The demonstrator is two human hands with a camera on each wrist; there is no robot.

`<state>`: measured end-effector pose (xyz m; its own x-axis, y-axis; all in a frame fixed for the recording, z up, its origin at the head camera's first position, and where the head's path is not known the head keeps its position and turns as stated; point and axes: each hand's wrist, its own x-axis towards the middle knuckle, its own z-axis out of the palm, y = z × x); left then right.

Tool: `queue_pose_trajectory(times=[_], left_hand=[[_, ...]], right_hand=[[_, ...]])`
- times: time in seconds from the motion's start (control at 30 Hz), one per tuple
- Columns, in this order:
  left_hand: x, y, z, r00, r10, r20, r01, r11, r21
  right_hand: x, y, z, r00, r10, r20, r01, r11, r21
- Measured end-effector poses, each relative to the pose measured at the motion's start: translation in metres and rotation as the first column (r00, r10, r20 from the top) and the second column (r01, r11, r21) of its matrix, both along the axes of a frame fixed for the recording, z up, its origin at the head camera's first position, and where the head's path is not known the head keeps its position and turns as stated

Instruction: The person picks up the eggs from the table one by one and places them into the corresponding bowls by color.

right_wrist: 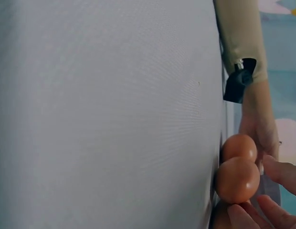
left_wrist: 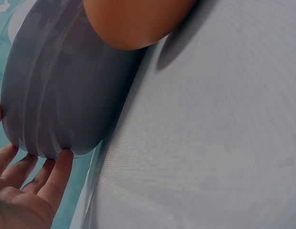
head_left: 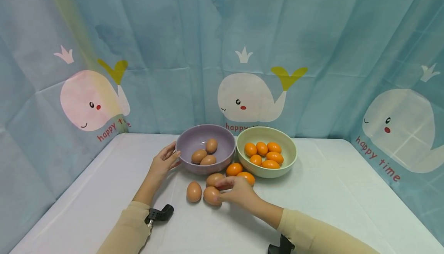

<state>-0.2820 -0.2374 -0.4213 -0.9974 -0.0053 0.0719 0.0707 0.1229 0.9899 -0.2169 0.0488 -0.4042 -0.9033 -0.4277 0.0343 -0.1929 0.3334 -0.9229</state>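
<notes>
A purple bowl holds 3 brown eggs. My left hand rests against its left side, thumb near the rim; in the left wrist view, extended fingertips touch the bowl's outer wall. In front of the bowl, my right hand reaches to a brown egg on the table, thumb and fingers at its right edge. In the right wrist view this egg lies between the thumb and the fingertips. Another brown egg lies to its left, and one more behind it.
A pale green bowl with several glossy orange ovals stands right beside the purple one. Two more orange ovals, one by the bowls and one behind my right hand, lie on the white table. A blue whale-print curtain hangs behind.
</notes>
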Motion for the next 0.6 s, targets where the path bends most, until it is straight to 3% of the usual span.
queue_pose_trajectory(times=[0.6], left_hand=[[0.001,0.000,0.000,1.000,0.000,0.002,0.000,1.000,-0.016]], right_hand=[[-0.001,-0.010,-0.014,0.999,0.001,-0.052,0.001,0.999,0.037]])
